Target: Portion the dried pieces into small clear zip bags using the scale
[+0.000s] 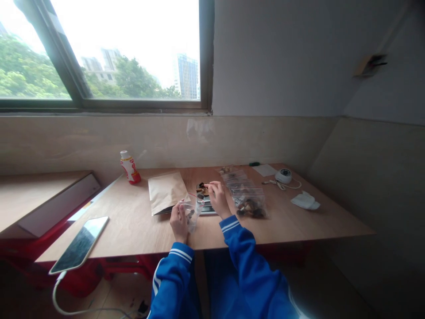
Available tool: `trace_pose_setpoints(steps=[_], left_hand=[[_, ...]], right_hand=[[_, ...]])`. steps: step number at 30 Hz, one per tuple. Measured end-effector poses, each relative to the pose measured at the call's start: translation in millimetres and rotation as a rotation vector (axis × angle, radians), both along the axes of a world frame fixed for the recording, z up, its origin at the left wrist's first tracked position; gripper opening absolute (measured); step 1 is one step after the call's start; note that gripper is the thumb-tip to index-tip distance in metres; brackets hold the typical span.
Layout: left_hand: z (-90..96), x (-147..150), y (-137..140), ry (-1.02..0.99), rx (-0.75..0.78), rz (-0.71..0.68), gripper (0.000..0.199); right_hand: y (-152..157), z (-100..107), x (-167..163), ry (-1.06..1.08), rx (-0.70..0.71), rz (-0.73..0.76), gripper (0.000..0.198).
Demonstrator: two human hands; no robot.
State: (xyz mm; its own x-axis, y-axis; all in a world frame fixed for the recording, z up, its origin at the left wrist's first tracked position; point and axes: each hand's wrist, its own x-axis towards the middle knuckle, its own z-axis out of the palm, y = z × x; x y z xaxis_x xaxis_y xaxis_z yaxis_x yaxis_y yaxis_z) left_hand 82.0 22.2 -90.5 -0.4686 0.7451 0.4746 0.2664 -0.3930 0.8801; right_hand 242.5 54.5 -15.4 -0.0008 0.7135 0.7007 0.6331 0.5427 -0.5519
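Observation:
My left hand (pixel 179 218) is closed on the edge of a small clear zip bag (pixel 193 220) with a few dark bits inside. My right hand (pixel 218 198) is above a small digital scale (pixel 208 208), fingers pinched at a dried brown piece (pixel 201 189), which looks like a mushroom slice. Other dark pieces lie by it on the scale's plate, partly hidden by the fingers. Just right of that hand rests a clear zip bag of dried brown pieces (pixel 251 207), with more clear bags (pixel 237 179) overlapping behind it.
A brown paper pouch (pixel 168 191) lies left of the scale. Farther left stand a red-and-white bottle (pixel 130 167) and a phone (pixel 81 243) with its cable over the table's edge. To the right are a white round device (pixel 283 176), a crumpled tissue (pixel 304 200) and white paper (pixel 264 170).

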Motion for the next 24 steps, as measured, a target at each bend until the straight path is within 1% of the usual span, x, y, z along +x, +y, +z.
trace_pose_setpoints(steps=[2, 4, 7, 10, 14, 17, 19, 22, 24], left_hand=[[1.7, 0, 0, -0.004, -0.010, 0.017, 0.038], [3.3, 1, -1, 0.012, -0.013, 0.039, 0.038], [3.7, 1, -2, 0.010, -0.017, 0.036, 0.039], [2.4, 1, -1, -0.010, -0.024, 0.012, 0.040], [1.2, 0, 0, 0.025, -0.029, 0.026, 0.040], [1.9, 0, 0, 0.039, -0.042, 0.041, 0.040], [2.8, 0, -1, 0.024, -0.048, 0.028, 0.040], [3.2, 1, -1, 0.008, -0.053, 0.003, 0.040], [2.5, 0, -1, 0.013, -0.051, -0.006, 0.040]], right_hand=[[12, -12, 1, -0.049, -0.062, 0.002, 0.032], [21, -26, -1, -0.184, -0.150, 0.010, 0.028], [26, -42, -8, -0.403, -0.247, -0.034, 0.026], [23, -47, -15, -0.519, -0.250, -0.099, 0.028], [15, -44, -20, -0.569, -0.245, -0.126, 0.027], [13, -40, -17, -0.558, -0.241, -0.125, 0.023], [13, -36, -12, -0.486, -0.233, -0.139, 0.019], [11, -25, -5, -0.243, -0.173, -0.220, 0.021], [8, -14, -2, -0.094, -0.111, -0.221, 0.025]])
